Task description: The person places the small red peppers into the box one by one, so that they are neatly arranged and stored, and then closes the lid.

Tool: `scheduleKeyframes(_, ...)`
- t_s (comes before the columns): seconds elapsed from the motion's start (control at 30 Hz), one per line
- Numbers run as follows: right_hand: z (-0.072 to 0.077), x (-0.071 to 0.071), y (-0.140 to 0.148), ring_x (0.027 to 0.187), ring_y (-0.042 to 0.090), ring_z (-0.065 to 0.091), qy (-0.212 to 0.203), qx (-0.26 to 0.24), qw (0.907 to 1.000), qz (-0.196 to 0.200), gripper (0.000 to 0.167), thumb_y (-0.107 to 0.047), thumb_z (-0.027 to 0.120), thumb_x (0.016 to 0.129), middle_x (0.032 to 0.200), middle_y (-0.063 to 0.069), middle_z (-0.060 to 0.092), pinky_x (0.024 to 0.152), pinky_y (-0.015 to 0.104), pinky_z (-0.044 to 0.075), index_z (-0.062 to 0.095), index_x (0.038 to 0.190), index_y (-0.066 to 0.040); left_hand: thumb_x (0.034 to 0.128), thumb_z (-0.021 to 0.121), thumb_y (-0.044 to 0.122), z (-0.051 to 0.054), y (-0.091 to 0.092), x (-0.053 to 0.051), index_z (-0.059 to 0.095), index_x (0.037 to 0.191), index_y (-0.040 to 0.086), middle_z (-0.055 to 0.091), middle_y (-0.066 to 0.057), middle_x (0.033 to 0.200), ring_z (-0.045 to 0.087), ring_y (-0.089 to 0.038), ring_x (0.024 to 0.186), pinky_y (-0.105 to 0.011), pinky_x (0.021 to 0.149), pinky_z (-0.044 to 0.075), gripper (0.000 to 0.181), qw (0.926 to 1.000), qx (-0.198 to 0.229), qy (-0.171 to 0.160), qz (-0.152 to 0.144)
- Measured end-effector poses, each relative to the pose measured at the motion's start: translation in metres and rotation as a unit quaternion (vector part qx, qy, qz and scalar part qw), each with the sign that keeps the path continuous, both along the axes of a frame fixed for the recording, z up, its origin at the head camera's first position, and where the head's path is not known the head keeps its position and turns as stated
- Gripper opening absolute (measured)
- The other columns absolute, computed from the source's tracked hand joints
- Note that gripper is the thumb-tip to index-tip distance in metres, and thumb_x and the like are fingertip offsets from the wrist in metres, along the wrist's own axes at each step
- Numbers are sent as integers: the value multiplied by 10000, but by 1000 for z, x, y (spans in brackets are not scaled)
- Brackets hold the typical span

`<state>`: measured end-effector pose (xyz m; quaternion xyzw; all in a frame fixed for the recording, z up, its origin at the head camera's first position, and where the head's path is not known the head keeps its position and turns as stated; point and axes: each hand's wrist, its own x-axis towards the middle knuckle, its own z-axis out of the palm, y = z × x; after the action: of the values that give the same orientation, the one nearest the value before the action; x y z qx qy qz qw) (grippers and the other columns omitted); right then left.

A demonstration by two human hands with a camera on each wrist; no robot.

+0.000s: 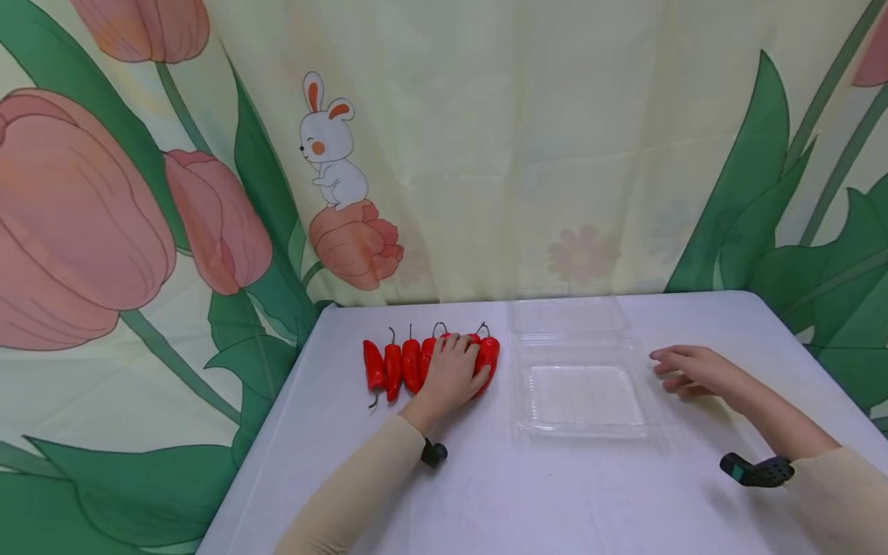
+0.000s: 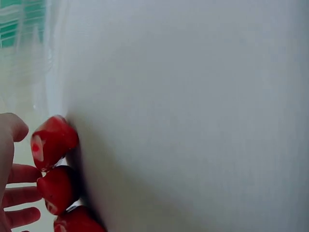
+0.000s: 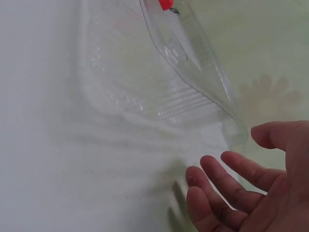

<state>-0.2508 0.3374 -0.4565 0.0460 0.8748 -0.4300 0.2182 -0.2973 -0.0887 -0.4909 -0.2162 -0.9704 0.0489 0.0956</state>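
Several red chili peppers (image 1: pixel 392 370) lie side by side in a row on the white table, most with their stems pointing away. My left hand (image 1: pixel 449 376) is over the right part of that row and covers some of them. In the left wrist view its thumb (image 2: pixel 17 126) stands apart from the nearest pepper (image 2: pixel 54 140), and the loosely extended fingers reach along the peppers. A clear plastic clamshell box (image 1: pixel 585 395) lies unfolded right of the peppers. My right hand (image 1: pixel 697 371) hovers beside the box, fingers slightly bent and holding nothing.
The table (image 1: pixel 513 501) has a white cover. Behind it hangs a curtain (image 1: pixel 486 154) printed with tulips and a rabbit. The box's lid (image 1: pixel 569 316) leans at the back, near the curtain. Dark wrist devices (image 1: pixel 756 470) sit on both wrists.
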Motion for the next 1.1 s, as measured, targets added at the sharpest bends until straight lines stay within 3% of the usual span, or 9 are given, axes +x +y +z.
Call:
scheduleKeyframes(0.2, -5, 8, 0, 1046, 179, 664, -95, -694, 9975, 69, 733, -485, 423, 1084, 1491, 336, 478, 857, 314, 605, 303, 1558, 61, 889, 747, 483, -6, 4, 0, 602, 1392, 164, 581, -67, 1406, 513, -256, 1306, -505, 1090, 460, 612, 9989, 373, -3, 283)
scheduleKeyframes(0.3, -8, 11, 1, 1060, 156, 665, -223, -1149, 9931, -20, 713, -480, 459, 1076, 1466, 281, 528, 877, 317, 604, 338, 1561, 28, 861, 784, 466, -8, 6, 1, 609, 1387, 170, 577, -66, 1415, 505, -252, 1308, -497, 1076, 469, 629, 9975, 563, -41, 436)
scheduleKeyframes(0.37, -10, 13, 4, 1055, 149, 675, -383, -1586, 9865, -158, 634, -461, 484, 1074, 1388, 164, 618, 891, 312, 602, 436, 1543, -37, 840, 809, 456, -9, 8, 3, 606, 1394, 168, 567, -70, 1429, 497, -253, 1318, -498, 1072, 473, 656, 9962, 697, -92, 513)
scheduleKeyframes(0.47, -14, 14, 7, 1022, 135, 688, -637, -2258, 9714, -355, 388, -424, 504, 1078, 1229, -70, 682, 886, 293, 598, 648, 1394, -250, 807, 841, 453, -11, 10, 5, 600, 1402, 164, 555, -78, 1438, 492, -255, 1324, -500, 1063, 483, 704, 9945, 874, -139, 567)
scheduleKeyframes(0.6, -19, 14, 9, 1029, 110, 696, -817, -2903, 9523, -471, 226, -365, 511, 1085, 1115, -190, 672, 901, 278, 592, 717, 1151, -432, 774, 872, 453, -13, 12, 7, 610, 1389, 163, 574, -75, 1397, 515, -242, 1281, -467, 1034, 505, 729, 9943, 924, -11, 536)
scheduleKeyframes(0.73, -22, 16, 7, 1053, 95, 697, -836, -3104, 9456, -497, 227, -321, 533, 1081, 1132, -206, 666, 916, 269, 585, 705, 1151, -452, 752, 897, 434, -11, 15, 9, 631, 1358, 156, 609, -66, 1322, 547, -225, 1199, -411, 976, 545, 719, 9941, 968, 63, 491)
scheduleKeyframes(0.9, -22, 18, 4, 1022, 104, 702, -929, -3388, 9340, -656, 239, -264, 552, 1077, 1128, -175, 689, 899, 250, 585, 717, 1108, -434, 761, 905, 388, -7, 18, 11, 631, 1355, 136, 643, -67, 1270, 587, -220, 1131, -354, 878, 599, 701, 9912, 1224, -115, 485)
scheduleKeyframes(1.0, -21, 19, 2, 979, 116, 700, -999, -3577, 9252, -779, 235, -238, 563, 1073, 1120, -136, 700, 888, 239, 584, 721, 1067, -412, 760, 913, 345, -5, 21, 13, 618, 1365, 127, 644, -78, 1257, 609, -224, 1116, -351, 825, 623, 707, 9850, 1561, -390, 622)
scheduleKeyframes(1.1, -20, 19, 1, 928, 121, 690, -1062, -3714, 9182, -881, 229, -224, 571, 1069, 1107, -99, 703, 878, 229, 584, 724, 1039, -391, 746, 926, 300, -4, 23, 15, 604, 1379, 127, 635, -86, 1266, 638, -232, 1102, -383, 794, 639, 730, 9737, 1983, -729, 847)
